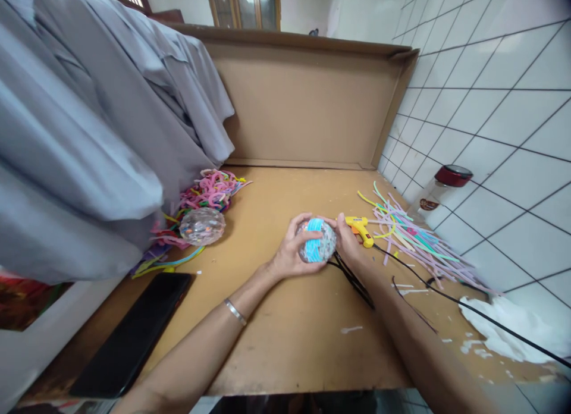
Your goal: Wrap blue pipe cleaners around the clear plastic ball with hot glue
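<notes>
Both of my hands cup a small clear ball (317,242) with coloured specks inside and a light blue fuzzy strip wound around it. My left hand (292,250) wraps its fingers round the ball's left side. My right hand (347,240) presses on the ball's right side with thumb and fingers closed on it. The ball is held just above the brown table (285,342), near its middle. A silver bangle sits on my left wrist.
A second clear speckled ball (202,226) lies at left beside a pile of coloured fuzzy stems (209,191). A yellow glue gun (360,229) with a black cord, more stems (414,235), a red-lidded jar (439,191), a black phone (134,333), grey hanging clothes, a cardboard back wall.
</notes>
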`<state>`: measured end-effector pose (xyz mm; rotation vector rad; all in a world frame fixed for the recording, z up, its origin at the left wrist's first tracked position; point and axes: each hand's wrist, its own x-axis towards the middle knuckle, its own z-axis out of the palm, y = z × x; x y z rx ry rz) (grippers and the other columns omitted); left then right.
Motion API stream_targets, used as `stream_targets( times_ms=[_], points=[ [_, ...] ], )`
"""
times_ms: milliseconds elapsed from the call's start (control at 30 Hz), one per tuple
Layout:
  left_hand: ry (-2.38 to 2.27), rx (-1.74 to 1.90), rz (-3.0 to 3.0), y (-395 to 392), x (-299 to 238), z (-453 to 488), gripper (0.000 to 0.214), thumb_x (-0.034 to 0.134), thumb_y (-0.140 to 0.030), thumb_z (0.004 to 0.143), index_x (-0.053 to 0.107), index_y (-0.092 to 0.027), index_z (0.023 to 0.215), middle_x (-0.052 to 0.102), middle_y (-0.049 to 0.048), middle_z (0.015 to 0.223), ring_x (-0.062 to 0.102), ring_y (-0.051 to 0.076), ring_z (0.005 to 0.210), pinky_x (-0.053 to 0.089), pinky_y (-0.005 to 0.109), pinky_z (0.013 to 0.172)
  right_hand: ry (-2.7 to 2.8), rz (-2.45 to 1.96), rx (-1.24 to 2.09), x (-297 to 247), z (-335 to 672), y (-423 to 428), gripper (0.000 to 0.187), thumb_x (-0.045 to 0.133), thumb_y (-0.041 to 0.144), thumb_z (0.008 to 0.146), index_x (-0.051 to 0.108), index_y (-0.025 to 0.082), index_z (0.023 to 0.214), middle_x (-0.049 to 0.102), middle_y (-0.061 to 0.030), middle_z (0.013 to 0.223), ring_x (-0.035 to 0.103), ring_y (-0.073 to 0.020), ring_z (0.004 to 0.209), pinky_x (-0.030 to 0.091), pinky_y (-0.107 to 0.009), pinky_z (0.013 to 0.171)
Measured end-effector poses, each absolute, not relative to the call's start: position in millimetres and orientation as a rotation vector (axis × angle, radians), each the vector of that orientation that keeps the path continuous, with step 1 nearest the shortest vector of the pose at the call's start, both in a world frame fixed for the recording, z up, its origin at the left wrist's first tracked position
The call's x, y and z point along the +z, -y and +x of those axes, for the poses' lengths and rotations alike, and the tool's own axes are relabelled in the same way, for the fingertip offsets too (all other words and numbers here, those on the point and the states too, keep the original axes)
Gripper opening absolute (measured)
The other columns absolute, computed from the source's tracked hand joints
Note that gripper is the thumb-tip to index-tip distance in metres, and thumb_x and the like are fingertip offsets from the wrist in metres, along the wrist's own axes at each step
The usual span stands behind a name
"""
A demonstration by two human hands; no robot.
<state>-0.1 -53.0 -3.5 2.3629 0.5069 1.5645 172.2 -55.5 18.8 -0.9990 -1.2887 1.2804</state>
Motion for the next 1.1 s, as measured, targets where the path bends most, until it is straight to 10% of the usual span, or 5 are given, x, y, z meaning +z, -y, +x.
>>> stream_targets(
  times_ms=[300, 700, 1100],
  points=[
    [-0.767, 1.625, 1.752, 41.2, -6.3, -3.7, 0.070, 0.084, -0.054, 0.059, 0.055, -0.022, 0.114, 0.048, 0.0139, 0.138, 0.043, 0.033, 0.135, 0.036, 0.050, 0.111, 1.085, -1.042, 1.466, 17.7, 171.8, 52.0, 0.079, 0.020, 0.075, 0.090, 0.072, 0.019, 0.109, 0.075, -0.0133, 0.109, 0.070, -0.0242, 0.104, 0.053, -0.040, 0.094],
    [-0.598, 1.553, 0.858, 29.9, 2.3, -11.0, 0.062, 0.085, -0.041, 0.058, 0.053, -0.024, 0.109, 0.067, 0.0011, 0.105, 0.066, 0.017, 0.095, 0.052, 0.028, 0.085, 1.144, -0.960, 1.324, 15.3, 161.4, 58.0, 0.073, 0.042, 0.081, 0.080, 0.072, 0.021, 0.109, 0.070, -0.0129, 0.122, 0.063, -0.0264, 0.116, 0.045, -0.045, 0.104],
    [-0.465, 1.382, 0.769, 28.6, 1.1, -18.1, 0.059, 0.087, -0.036, 0.056, 0.059, -0.022, 0.106, 0.069, 0.0029, 0.108, 0.066, 0.021, 0.101, 0.052, 0.033, 0.091, 1.239, -1.027, 1.127, 11.9, 161.7, 56.8, 0.053, 0.064, 0.065, 0.073, 0.074, 0.018, 0.095, 0.072, -0.0051, 0.083, 0.060, -0.0172, 0.076, 0.049, -0.033, 0.075]
  ],
)
